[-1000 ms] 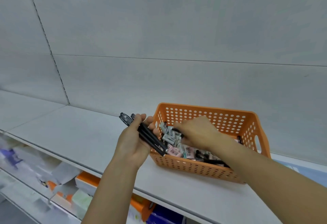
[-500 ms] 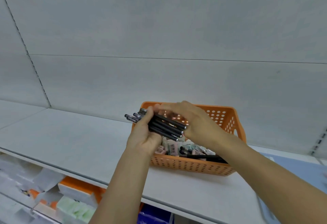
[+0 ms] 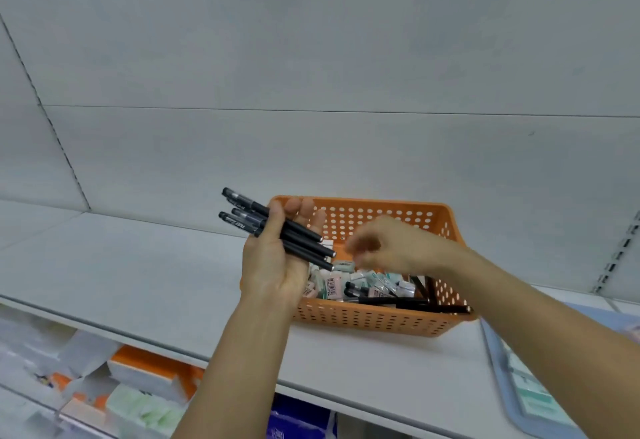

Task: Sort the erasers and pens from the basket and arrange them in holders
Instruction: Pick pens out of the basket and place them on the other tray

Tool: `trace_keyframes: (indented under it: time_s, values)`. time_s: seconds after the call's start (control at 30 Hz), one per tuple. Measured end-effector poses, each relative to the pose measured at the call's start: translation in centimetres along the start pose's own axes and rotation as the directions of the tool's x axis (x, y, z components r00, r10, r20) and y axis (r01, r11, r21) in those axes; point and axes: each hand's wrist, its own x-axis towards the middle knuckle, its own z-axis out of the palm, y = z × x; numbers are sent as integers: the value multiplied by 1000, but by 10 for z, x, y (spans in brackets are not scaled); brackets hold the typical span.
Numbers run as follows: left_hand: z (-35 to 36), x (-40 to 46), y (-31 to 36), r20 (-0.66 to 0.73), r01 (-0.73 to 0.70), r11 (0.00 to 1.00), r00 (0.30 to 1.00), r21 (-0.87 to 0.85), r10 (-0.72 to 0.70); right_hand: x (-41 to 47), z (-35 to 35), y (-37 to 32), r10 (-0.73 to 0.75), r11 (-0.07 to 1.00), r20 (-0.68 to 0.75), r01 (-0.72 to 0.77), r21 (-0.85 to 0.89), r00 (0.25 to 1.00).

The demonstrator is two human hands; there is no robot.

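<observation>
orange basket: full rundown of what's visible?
The orange basket looks like plastic, rectangular, with walls perforated by rows of holes and flaring toward the rim. It sits upright on the white shelf, holding wrapped erasers and black pens. The left hand overlaps its left end; contact unclear.

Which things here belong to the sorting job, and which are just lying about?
Job:
- orange basket
- black pens in the left hand
- loose pens and erasers in the basket
- right hand above the basket

Lying about:
- boxes on the lower shelf
- blue tray on the right
</observation>
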Motion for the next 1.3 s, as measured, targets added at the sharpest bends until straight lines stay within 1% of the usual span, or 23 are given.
trace_keyframes:
  time_s: [0.03, 0.07, 0.1, 0.17, 0.2, 0.27, 0.33, 0.37, 0.43, 0.5, 0.6, 0.67, 0.7, 0.77, 0.83, 0.87, 0.9, 0.97, 1.03, 1.1, 1.17, 1.23, 1.3]
  values:
    - [-3, -1, 0, -9, 20, 1000, 1000, -6, -20, 1, 3, 7, 82, 981, 157, -51, -189, 984]
    - [-5, -2, 0, -14, 43, 999, 999, -12, -43, 4, 10, 11, 160, 947, 231, -83, -310, 960]
    - [-7, -4, -1, -15, 63, 998, 998, -18, -63, 6, 16, 12, 194, 930, 235, -102, -352, 953]
    - [-9, -5, -3, -20, 79, 997, 997, -19, -79, 12, 28, 13, 194, 940, 182, -129, -317, 964]
    - [-10, -5, -3, -22, 80, 997, 997, -18, -80, 14, 31, 13, 192, 940, 179, -129, -315, 965]
    - [-10, -5, -4, -24, 83, 996, 996, -14, -84, 16, 32, 13, 175, 922, 207, -87, -376, 963]
    - [-12, -4, -2, -19, 96, 995, 995, -11, -96, 16, 31, 17, 145, 922, 234, -45, -385, 961]
    - [-12, -5, -2, -16, 103, 995, 995, -10, -103, 15, 29, 19, 127, 929, 224, -37, -369, 966]
    - [-14, -5, -1, -21, 116, 993, 993, -2, -116, 13, 24, 26, 88, 959, 139, -46, -279, 986]
    - [-15, -4, -3, -30, 142, 990, 989, 16, -142, 11, 16, 28, 71, 992, 10, -69, -105, 997]
    - [-12, -4, -8, -36, 218, 974, 976, 60, -216, 11, 0, 25, 74, 988, -199, -44, 151, 977]
    - [-10, -2, -12, -25, 266, 958, 964, 109, -265, 12, -9, 20, 71, 943, -301, 35, 332, 951]
    - [-8, -2, -14, -14, 283, 948, 959, 148, -284, 12, -12, 16, 69, 898, -319, 81, 432, 945]
    - [-5, -1, -19, 20, 295, 923, 951, 247, -309, 14, -18, 10, 74, 796, -305, 128, 592, 949]
    - [-1, -1, -24, 36, 291, 902, 947, 319, -318, 14, -22, 3, 66, 721, -261, 135, 680, 963]
    - [2, -1, -25, 38, 297, 894, 944, 336, -328, 15, -22, -2, 55, 698, -239, 134, 704, 970]
    - [5, -2, -26, 45, 309, 885, 938, 348, -344, 15, -20, -7, 51, 698, -223, 125, 705, 973]
    - [9, -3, -28, 67, 342, 872, 919, 351, -388, 16, -15, -19, 71, 777, -238, 96, 622, 969]
    - [9, -5, -29, 75, 380, 867, 903, 323, -424, 17, -9, -27, 106, 849, -282, 61, 525, 953]
    - [7, -8, -29, 86, 429, 862, 881, 269, -465, 18, -6, -31, 130, 874, -290, 28, 485, 948]
    - [5, -10, -27, 93, 465, 853, 863, 235, -496, 16, -2, -34, 144, 884, -253, -9, 467, 957]
    - [2, -10, -26, 86, 483, 845, 855, 229, -512, 15, 3, -38, 153, 898, -234, -36, 439, 960]
    - [-1, -9, -25, 86, 483, 843, 854, 238, -513, 14, 7, -41, 150, 920, -261, -38, 390, 954]
